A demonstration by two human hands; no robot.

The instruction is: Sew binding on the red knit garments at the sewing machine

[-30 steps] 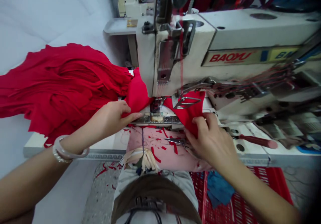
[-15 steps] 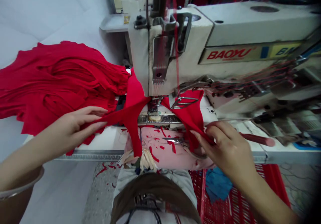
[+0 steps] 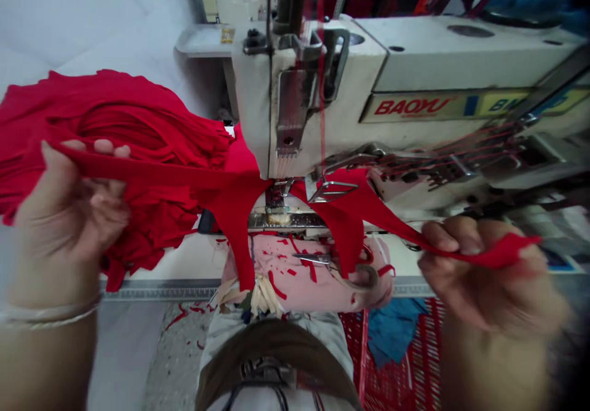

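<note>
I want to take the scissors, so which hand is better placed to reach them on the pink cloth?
Probably the right hand: the handles of the scissors point toward it. But it pinches a red fabric strip, and the left hand is farther away, gripping red fabric.

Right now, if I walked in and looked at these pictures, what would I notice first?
You'd probably spot the big heap of red fabric first, lying on the left of the white sewing table. Next comes the cream BAOYU sewing machine, which fills the top right. In front of it, the left hand and right hand pull a red fabric strip tight out to each side.
</note>
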